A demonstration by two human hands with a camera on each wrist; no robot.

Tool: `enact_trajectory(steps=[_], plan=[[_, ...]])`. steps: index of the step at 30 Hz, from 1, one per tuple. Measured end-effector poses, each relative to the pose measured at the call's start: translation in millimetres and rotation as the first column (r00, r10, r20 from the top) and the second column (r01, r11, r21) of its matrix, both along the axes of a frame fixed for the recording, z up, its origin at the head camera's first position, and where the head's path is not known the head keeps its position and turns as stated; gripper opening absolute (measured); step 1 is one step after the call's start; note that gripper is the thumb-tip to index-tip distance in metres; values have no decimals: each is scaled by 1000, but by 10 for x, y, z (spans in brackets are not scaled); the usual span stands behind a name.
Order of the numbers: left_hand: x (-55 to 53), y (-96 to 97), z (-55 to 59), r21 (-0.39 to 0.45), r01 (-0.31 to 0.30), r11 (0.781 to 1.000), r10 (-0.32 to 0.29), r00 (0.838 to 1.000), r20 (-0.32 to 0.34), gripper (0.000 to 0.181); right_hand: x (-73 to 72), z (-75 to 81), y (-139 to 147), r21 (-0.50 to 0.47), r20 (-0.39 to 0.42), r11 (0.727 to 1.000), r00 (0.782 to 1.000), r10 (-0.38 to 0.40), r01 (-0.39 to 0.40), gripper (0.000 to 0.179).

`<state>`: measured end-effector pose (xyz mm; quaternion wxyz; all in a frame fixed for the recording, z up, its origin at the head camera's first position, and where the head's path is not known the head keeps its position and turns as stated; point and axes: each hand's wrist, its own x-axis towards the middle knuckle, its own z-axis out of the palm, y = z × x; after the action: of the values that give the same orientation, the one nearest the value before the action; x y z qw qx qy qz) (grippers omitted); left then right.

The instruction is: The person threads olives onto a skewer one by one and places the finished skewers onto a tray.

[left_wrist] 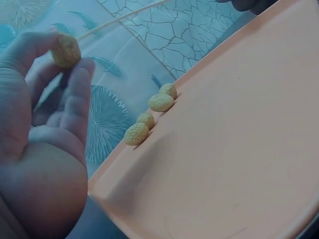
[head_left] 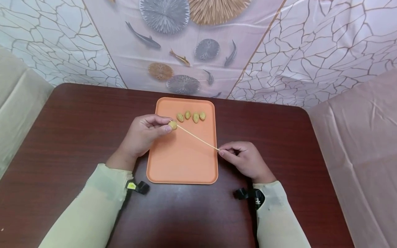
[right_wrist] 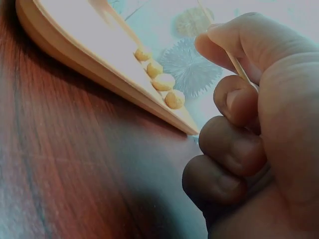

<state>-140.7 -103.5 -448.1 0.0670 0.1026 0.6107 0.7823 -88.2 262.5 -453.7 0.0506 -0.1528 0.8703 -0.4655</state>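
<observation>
Over the tray's left side, my left hand (head_left: 144,134) pinches a small wrinkled, yellow-brown oval fruit (left_wrist: 66,51) between thumb and fingertips. A thin bamboo skewer (head_left: 198,138) slants from that fruit down to my right hand (head_left: 245,156), just past the tray's right edge. The thumb and index finger of the right hand grip the skewer's lower end, the other fingers curled below, as the right wrist view shows. At the fruit the skewer meets its right side; I cannot tell how deep it goes. Several more such fruits (head_left: 195,117) lie in a row near the tray's far edge.
The orange rectangular tray (head_left: 183,165) lies on a dark reddish-brown wooden table (head_left: 93,113). Behind the table hangs a patterned cloth (head_left: 183,51) with fish and round motifs. Pale cloth (head_left: 356,137) hangs at the right side.
</observation>
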Motion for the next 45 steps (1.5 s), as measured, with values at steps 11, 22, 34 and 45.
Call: enact_trajectory(steps=[11, 22, 34, 45], plan=[[-64, 29, 58, -165, -31, 986, 65, 976, 206, 9, -10, 1, -114, 68, -73, 997, 997, 34, -29, 7], [-63, 83, 71, -56, -8, 998, 22, 966, 256, 11, -5, -1, -164, 52, -138, 998, 990, -11, 18, 5], [-18, 148, 105, -78, 9, 997, 10, 969, 247, 7, 7, 27, -231, 41, -176, 999, 984, -28, 35, 8], [26, 238, 130, -121, 53, 991, -22, 970, 242, 5, 23, 44, -253, 28, -208, 999, 977, -38, 45, 7]])
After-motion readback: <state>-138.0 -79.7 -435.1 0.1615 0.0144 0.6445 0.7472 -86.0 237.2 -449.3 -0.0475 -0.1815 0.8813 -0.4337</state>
